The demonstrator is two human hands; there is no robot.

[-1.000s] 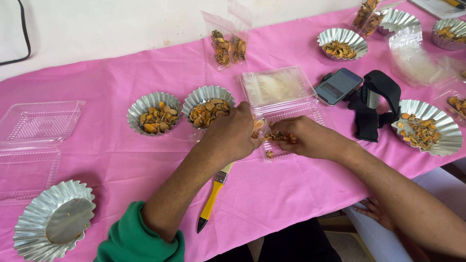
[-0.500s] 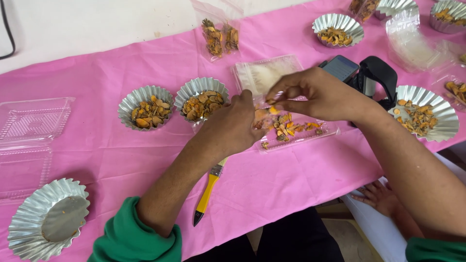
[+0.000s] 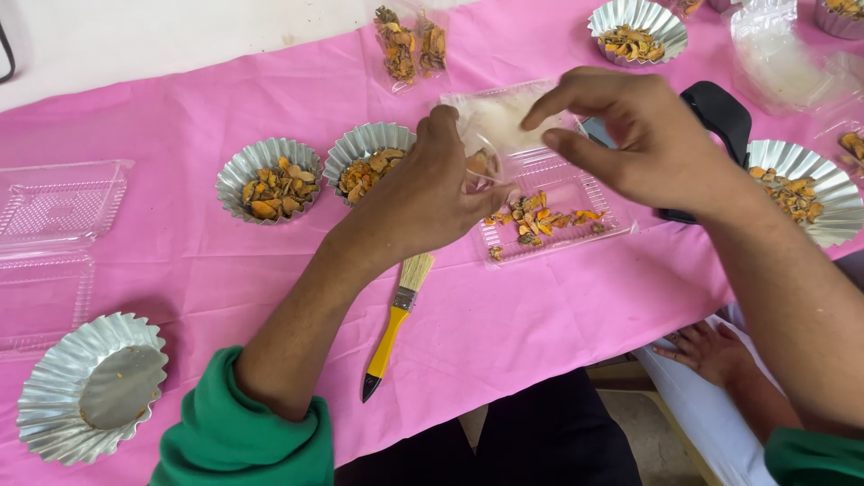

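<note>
Partly hidden clear tray (image 3: pixel 549 211), left hand (image 3: pixel 432 193) pinching its flap, right hand (image 3: pixel 630 135) open above.

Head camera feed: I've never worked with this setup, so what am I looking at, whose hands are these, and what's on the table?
There is no machine here. The single view comes from a camera worn on a person's head, looking down at their own bare hands over a table with a pink cloth.

The left hand holds a small clear plastic bag at its opening. The right hand hovers open beside it, holding nothing.

Under them lies an open clear plastic tray with orange-brown dried pieces. Around it stand fluted foil cups: two filled ones to the left, an empty one near the corner. A yellow-handled brush lies below the left hand. The hand at the lower right belongs to someone else.
</note>
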